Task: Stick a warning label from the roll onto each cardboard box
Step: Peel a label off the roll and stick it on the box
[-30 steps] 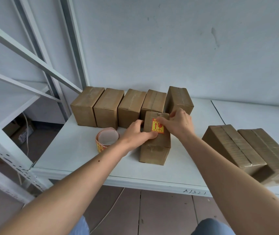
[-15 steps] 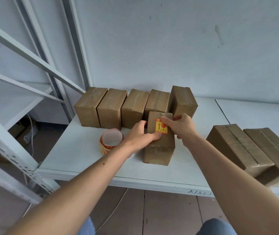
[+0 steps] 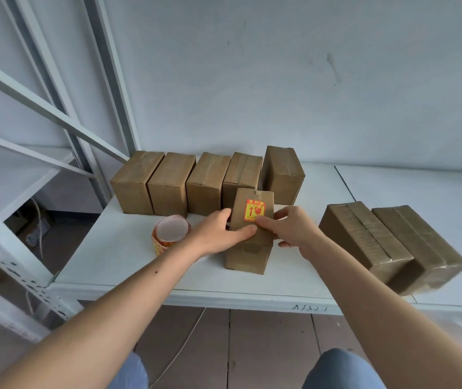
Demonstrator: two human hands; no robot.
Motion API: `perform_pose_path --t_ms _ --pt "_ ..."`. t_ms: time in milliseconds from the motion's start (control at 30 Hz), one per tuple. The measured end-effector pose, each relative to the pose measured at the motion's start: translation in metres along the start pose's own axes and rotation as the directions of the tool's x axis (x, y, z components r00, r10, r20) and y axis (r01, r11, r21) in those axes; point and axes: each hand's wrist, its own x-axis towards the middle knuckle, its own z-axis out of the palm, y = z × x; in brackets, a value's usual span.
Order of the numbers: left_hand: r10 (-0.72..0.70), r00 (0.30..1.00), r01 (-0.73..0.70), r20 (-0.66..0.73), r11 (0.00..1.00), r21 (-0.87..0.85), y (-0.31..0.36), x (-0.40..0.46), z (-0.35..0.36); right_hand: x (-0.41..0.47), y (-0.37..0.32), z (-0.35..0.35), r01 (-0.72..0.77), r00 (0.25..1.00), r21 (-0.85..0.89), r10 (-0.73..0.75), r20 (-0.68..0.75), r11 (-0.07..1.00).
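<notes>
A small cardboard box [image 3: 248,256] stands near the middle of the white shelf, its top bearing a red and yellow warning label [image 3: 254,210]. My left hand [image 3: 218,234] grips the box's left side with the thumb lying across the top. My right hand [image 3: 288,228] holds the right side, its fingertips pressing just below the label. The label roll [image 3: 170,233] lies on its side immediately left of my left hand. Several unlabelled boxes [image 3: 171,186] stand in a row behind.
Two larger cardboard boxes [image 3: 392,245] lie side by side at the right of the shelf [image 3: 117,248]. A white metal rack frame [image 3: 56,119] with slanted braces rises on the left. The wall is close behind the row. Floor shows below the shelf edge.
My right hand slid from the far end of the box top toward me, past the label, to the box's near right side. The left hand stayed on the box.
</notes>
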Motion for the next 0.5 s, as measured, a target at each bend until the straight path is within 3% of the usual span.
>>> perform_pose_path --t_ms 67,133,233,400,500 --pt "0.019 0.996 -0.016 0.084 0.999 -0.036 0.002 -0.005 0.001 -0.01 0.002 -0.002 0.014 1.0 -0.036 -0.013 0.003 0.999" --pt "0.051 0.994 -0.055 0.101 0.998 0.042 0.006 -0.007 0.003 -0.02 0.001 -0.006 0.036 0.999 -0.044 -0.036 -0.002 0.998" --pt "0.142 0.99 -0.141 0.004 0.98 0.139 0.02 -0.008 0.002 -0.035 -0.009 -0.02 0.086 0.995 0.007 -0.086 -0.045 0.996" --pt "0.275 0.96 -0.274 -0.047 0.961 0.017 0.077 0.005 -0.007 -0.044 -0.034 -0.073 0.181 0.969 0.02 -0.174 -0.175 0.983" --pt "0.327 0.937 -0.318 -0.127 0.944 0.087 0.119 0.035 -0.004 -0.027 -0.04 -0.109 0.189 0.939 0.028 -0.172 -0.296 0.982"
